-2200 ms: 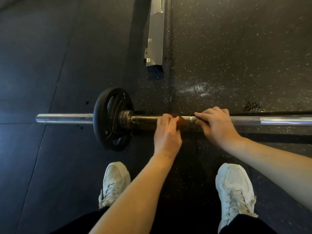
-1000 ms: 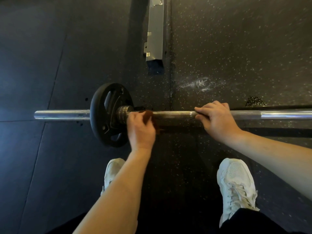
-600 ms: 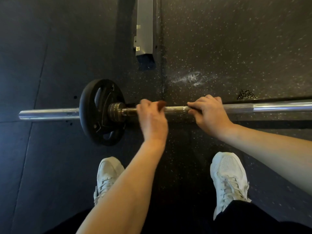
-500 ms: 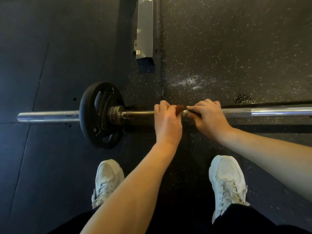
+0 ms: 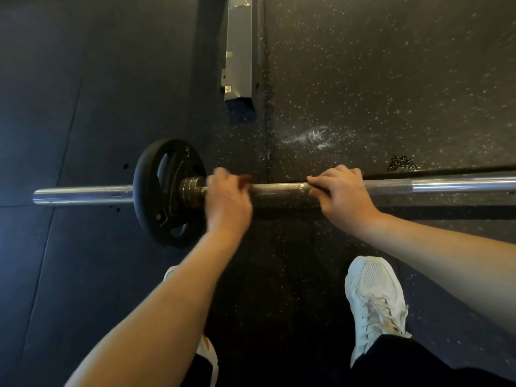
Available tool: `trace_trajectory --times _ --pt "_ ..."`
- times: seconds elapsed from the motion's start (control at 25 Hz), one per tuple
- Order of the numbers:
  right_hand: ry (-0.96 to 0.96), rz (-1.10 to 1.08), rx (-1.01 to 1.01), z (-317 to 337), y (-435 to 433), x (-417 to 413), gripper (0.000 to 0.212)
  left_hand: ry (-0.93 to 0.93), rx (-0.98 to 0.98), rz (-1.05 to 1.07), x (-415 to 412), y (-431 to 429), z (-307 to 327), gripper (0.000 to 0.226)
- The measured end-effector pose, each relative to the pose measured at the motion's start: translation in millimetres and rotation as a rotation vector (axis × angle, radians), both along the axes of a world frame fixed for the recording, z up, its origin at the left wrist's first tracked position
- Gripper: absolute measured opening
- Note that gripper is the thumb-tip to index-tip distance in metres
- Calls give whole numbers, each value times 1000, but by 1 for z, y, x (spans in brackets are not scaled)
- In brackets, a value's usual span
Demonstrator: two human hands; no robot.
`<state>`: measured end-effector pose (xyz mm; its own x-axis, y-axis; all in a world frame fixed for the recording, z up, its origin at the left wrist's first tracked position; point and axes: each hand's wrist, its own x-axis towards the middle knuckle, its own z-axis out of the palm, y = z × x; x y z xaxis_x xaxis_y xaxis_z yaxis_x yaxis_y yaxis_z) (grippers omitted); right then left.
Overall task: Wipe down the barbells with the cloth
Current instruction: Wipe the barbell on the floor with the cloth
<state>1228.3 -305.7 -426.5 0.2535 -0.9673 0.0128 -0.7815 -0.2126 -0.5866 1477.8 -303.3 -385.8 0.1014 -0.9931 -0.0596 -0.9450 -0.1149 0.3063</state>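
Grips cloth [image 5: 246, 179] round bar [image 5: 282, 188] with left hand [image 5: 227, 202], close against the collar [image 5: 191, 187]; clamps bar with right hand [image 5: 342, 195]. Risks knocking knuckles on plate [image 5: 159, 191] if overshooting.

Floor only, seen from above. Left part: smooth dark-grey rubber floor mats [image 5: 69, 107], thin seams between slabs, faint bluish sheen at left edge. Right part: black rubber flooring flecked with pale specks [image 5: 405, 65], meeting mats along straight seam. Grey metal rail [image 5: 238, 46] along that seam, dark blue end cap [image 5: 241, 110]. White chalky smear [image 5: 315, 135] on flecked flooring; small heap of glinting crumbs [image 5: 402, 163] near it.
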Motion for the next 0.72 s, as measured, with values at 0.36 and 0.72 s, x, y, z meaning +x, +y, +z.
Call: trace_trajectory --times 0.36,0.72 --pt "16 51 3 2 -3 -4 34 165 -105 -151 -29 21 -7 20" --pt "21 18 20 6 0 -3 32 294 -67 -70 -73 19 -3 14"
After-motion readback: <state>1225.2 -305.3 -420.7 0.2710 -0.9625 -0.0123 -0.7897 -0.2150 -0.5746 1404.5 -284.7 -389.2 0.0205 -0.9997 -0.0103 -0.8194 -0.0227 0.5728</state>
